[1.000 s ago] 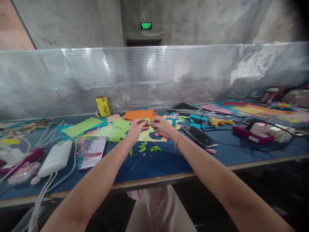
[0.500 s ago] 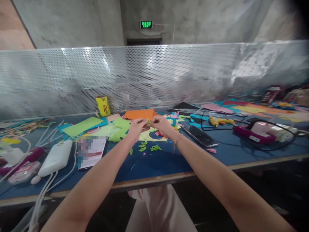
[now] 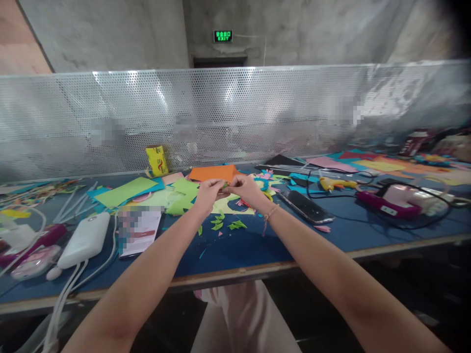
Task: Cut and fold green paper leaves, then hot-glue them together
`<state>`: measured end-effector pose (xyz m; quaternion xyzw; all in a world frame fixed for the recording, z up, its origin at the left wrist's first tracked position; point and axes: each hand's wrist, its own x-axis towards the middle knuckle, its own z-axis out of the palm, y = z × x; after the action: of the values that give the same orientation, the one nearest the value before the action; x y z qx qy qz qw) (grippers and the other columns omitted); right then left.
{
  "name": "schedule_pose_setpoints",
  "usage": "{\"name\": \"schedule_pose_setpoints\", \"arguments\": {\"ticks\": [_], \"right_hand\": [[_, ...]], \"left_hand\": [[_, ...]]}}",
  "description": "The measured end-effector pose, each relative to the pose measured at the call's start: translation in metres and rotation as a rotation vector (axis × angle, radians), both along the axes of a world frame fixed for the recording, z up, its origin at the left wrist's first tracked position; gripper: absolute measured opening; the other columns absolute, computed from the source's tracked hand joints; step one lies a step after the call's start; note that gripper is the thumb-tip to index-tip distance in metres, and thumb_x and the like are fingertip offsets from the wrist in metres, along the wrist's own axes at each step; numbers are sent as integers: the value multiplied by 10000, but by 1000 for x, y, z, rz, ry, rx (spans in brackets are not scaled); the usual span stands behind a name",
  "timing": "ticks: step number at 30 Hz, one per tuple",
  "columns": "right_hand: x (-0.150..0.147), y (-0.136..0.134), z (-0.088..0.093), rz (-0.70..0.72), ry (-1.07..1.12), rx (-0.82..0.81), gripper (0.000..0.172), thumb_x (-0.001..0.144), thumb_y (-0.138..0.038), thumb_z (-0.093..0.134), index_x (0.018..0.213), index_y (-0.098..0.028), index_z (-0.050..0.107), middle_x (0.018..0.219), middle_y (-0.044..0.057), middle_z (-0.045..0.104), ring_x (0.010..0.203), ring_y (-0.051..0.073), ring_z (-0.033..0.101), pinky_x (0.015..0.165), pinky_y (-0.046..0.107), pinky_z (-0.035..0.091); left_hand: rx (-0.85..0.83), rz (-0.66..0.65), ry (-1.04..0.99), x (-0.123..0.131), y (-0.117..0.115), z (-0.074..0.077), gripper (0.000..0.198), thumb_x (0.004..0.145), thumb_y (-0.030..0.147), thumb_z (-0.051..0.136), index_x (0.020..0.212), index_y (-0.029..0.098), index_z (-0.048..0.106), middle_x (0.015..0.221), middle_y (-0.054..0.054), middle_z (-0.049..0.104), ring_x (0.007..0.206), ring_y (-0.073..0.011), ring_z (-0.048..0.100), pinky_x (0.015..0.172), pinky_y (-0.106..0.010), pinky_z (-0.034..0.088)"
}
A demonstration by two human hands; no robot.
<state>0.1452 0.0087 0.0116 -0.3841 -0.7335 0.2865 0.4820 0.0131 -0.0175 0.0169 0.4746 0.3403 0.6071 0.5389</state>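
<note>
My left hand [image 3: 208, 195] and my right hand [image 3: 248, 190] meet above the table, both closed with fingertips pinched on a small piece of green paper [image 3: 224, 185]. Fingers cover most of that piece. Below them on the blue table lie several cut bits of green paper [image 3: 237, 225]. An orange sheet [image 3: 211, 172] lies just beyond my hands, and a pale yellow sheet [image 3: 239, 208] shows under them. Beside my right hand is a colourful paper piece [image 3: 262, 184] in blue, pink and yellow.
A smartphone [image 3: 306, 207] and a yellow glue gun [image 3: 336, 184] with a black cable lie to the right, near a purple power strip [image 3: 388, 205]. On the left are a white power bank [image 3: 85, 240], a lit device [image 3: 140, 231] and green sheets [image 3: 127, 191]. A perforated metal screen [image 3: 221, 117] stands behind.
Almost nothing differs. My fingertips have shifted slightly around the green paper, less of which shows now.
</note>
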Motion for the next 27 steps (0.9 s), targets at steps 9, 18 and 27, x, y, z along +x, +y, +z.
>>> {"name": "schedule_pose_setpoints", "arguments": {"ticks": [9, 18, 27], "right_hand": [[5, 14, -7, 123, 260, -132, 314, 630, -404, 634, 583, -168, 432, 502, -64, 404, 455, 47, 364, 455, 207, 302], [6, 14, -6, 118, 115, -35, 225, 670, -281, 583, 854, -163, 531, 664, -10, 535, 570, 87, 509, 574, 241, 438], [7, 6, 0, 69, 67, 29, 186, 687, -284, 542, 824, -159, 557, 684, 2, 554, 593, 92, 516, 582, 235, 449]], "left_hand": [[37, -119, 1, -1, 4, 1, 196, 589, 32, 566, 769, 102, 601, 771, -44, 642, 716, -116, 604, 828, -334, 459], [7, -74, -31, -4, 4, -1, 132, 571, 35, 580, 683, 105, 583, 669, -19, 623, 674, -101, 597, 856, -335, 446], [-57, -54, -31, -6, 4, 1, 82, 591, 76, 609, 641, 117, 559, 640, -37, 624, 599, -121, 607, 757, -337, 488]]}}
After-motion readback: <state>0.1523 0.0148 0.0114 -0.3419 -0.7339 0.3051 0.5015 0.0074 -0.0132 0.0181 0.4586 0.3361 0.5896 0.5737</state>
